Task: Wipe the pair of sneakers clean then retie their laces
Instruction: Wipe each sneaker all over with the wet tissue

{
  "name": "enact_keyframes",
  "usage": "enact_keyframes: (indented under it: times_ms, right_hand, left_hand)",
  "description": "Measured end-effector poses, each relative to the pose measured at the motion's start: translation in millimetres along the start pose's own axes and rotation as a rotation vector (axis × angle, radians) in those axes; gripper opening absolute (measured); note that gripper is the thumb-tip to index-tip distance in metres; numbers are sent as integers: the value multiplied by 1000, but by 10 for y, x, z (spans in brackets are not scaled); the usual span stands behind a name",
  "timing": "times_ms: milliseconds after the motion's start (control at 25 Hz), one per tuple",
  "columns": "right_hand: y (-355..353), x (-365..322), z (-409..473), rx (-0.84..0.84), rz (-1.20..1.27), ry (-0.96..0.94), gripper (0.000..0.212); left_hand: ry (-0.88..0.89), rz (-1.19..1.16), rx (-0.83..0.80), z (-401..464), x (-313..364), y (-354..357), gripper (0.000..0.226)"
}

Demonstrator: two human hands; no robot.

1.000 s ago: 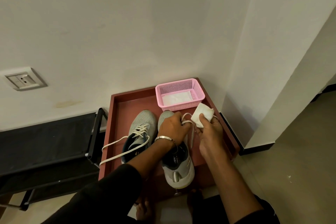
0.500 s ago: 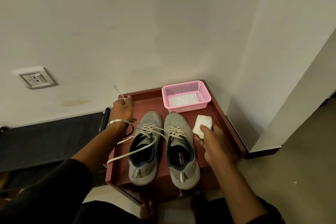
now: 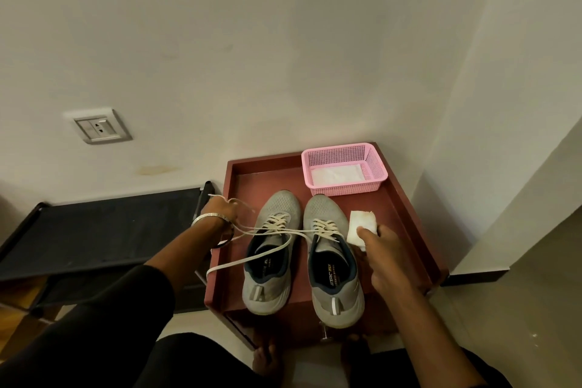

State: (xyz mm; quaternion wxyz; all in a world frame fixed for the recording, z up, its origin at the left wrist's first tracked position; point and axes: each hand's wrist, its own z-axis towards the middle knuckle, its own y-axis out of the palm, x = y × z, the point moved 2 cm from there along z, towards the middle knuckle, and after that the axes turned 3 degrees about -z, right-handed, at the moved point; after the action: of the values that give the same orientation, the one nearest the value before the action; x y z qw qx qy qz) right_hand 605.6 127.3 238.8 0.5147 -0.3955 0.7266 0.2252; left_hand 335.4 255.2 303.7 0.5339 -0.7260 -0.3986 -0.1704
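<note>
- Sneakers, grey, side by side on red tray (image 3: 406, 217), toes toward wall: left sneaker (image 3: 271, 249), right sneaker (image 3: 333, 261).
- Laces (image 3: 283, 231) untied, drawn taut leftward across both shoes.
- Left hand (image 3: 220, 211), fingers curled round lace ends, past tray's left edge.
- Right hand (image 3: 382, 257), pinching folded white wipe (image 3: 362, 225) just beside right sneaker.
- Pink basket (image 3: 345, 187) in tray's far corner.
</note>
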Motion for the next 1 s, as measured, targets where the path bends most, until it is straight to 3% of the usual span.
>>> enact_keyframes:
  times_ms: [80, 120, 200, 240, 280, 360, 400, 480, 560, 600, 640, 760, 840, 1000]
  right_hand:
    - [6, 5, -2, -6, 14, 2, 17]
    - [9, 12, -1, -4, 19, 4, 16]
    - [6, 19, 1, 13, 17, 9, 17]
    - [5, 22, 0, 21, 23, 15, 18]
    - [3, 28, -1, 28, 33, 25, 19]
    - [-9, 33, -13, 35, 49, 51, 19]
    - [-17, 28, -26, 39, 56, 59, 19]
    - [-31, 15, -63, 51, 62, 58, 17]
    - [-63, 7, -96, 59, 55, 52, 15]
    - [-82, 0, -116, 62, 56, 49, 13]
    - [-103, 1, -126, 67, 59, 42, 11]
    - [-179, 3, -151, 71, 85, 0, 12]
    - [-209, 7, -162, 65, 104, -32, 13]
    - [-256, -13, -132, 135, 113, -135, 18]
  left_hand:
    - [-76, -2, 52, -71, -37, -55, 34]
    - [-68, 43, 171, -137, -19, -85, 43]
    - [156, -69, 407, -428, 102, -60, 33]
    - [323, -183, 377, -646, 155, 50, 17]
    - [460, -228, 238, -921, 175, 225, 9]
    - [597, -112, -144, -1428, 138, 711, 22]
    - [638, 70, -273, -1623, 101, 968, 42]
    - [681, 580, -263, -1762, -63, 1438, 68]
    - [675, 761, -233, -1767, -100, 1610, 38]
    - [695, 748, -229, -1746, -101, 1591, 20]
    - [770, 713, -173, -1678, -143, 1594, 16]
    - [919, 632, -104, -1403, -267, 1474, 22]
    - [949, 522, -192, -1284, -273, 1330, 27]
    - [844, -40, -517, -1124, -192, 1116, 25]
